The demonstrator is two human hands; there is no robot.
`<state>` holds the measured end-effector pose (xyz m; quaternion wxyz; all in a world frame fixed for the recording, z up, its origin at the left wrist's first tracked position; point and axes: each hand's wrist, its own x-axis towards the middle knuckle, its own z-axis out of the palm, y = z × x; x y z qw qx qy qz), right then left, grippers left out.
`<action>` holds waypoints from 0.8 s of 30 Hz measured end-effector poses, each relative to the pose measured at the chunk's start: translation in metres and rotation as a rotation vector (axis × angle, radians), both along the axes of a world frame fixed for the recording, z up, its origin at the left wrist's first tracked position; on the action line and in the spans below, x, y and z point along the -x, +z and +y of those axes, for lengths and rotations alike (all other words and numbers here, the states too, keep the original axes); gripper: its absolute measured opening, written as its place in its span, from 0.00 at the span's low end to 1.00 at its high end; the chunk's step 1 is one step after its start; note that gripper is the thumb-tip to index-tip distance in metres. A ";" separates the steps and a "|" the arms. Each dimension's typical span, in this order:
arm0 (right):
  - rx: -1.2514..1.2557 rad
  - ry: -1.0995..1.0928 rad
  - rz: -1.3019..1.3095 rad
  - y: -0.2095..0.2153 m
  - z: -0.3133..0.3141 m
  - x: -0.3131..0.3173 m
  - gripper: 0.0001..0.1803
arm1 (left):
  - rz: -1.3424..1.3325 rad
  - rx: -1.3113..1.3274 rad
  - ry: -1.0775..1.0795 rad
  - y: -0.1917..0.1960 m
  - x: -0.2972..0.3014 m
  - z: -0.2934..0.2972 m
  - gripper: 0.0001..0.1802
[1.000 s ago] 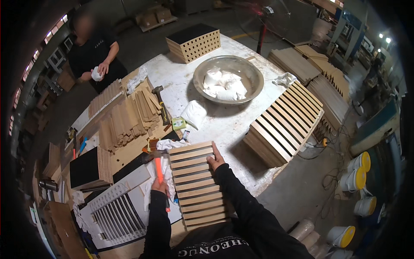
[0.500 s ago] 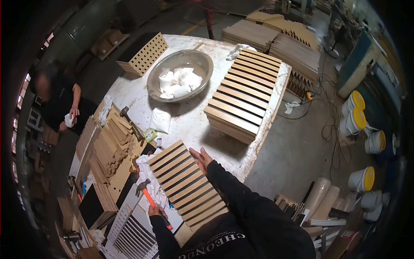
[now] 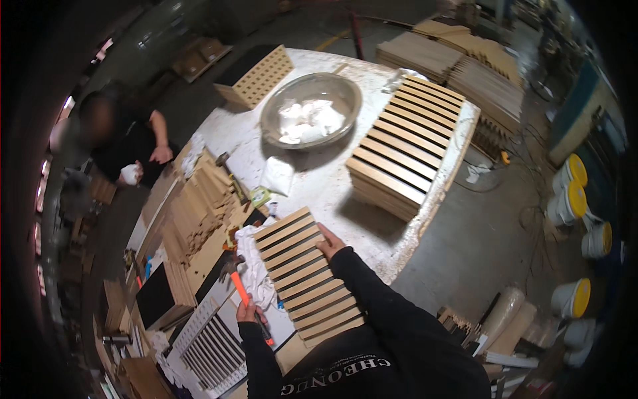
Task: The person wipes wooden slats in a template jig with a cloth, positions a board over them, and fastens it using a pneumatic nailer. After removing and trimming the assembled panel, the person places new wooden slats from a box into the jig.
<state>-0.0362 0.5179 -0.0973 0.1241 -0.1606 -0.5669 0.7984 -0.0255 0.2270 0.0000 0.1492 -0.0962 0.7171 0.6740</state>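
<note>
My left hand (image 3: 247,311) is closed round the orange handle of a claw hammer (image 3: 238,282), its head pointing away from me. In front of my body lies a slatted wooden panel (image 3: 309,272), pale strips over a dark backing. At its far right edge, my right hand (image 3: 330,241) grips the panel's side, some fingers hidden. White cloth (image 3: 260,266) is bunched along the panel's left side, beyond the hammer.
A stack of slatted panels (image 3: 409,143) stands on the white table (image 3: 312,193). Behind are a metal basin (image 3: 269,126) of white packets and a perforated wooden block (image 3: 262,76). Wood strips (image 3: 212,193) and another hammer (image 3: 232,178) lie left, near a co-worker (image 3: 133,143).
My right hand, open beside the panel before, has closed on its edge. The hammer stays in my left hand. The whole view has shifted, with things appearing farther right.
</note>
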 end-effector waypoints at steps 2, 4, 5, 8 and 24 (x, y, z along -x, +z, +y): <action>0.081 0.027 -0.006 0.003 0.000 -0.002 0.30 | -0.007 -0.031 0.023 0.002 0.001 0.007 0.19; 0.069 0.058 -0.004 0.005 0.001 -0.004 0.30 | 0.012 0.025 0.032 -0.004 0.003 0.016 0.19; 0.035 0.059 -0.034 0.005 0.001 -0.005 0.30 | -0.040 0.048 -0.012 -0.007 0.003 0.018 0.18; -0.051 -0.011 -0.034 -0.002 0.003 -0.005 0.30 | -0.119 0.067 -0.144 -0.018 0.003 0.017 0.17; 1.061 0.182 -0.084 -0.013 0.020 -0.017 0.49 | -0.153 0.152 -0.040 -0.078 0.007 -0.039 0.10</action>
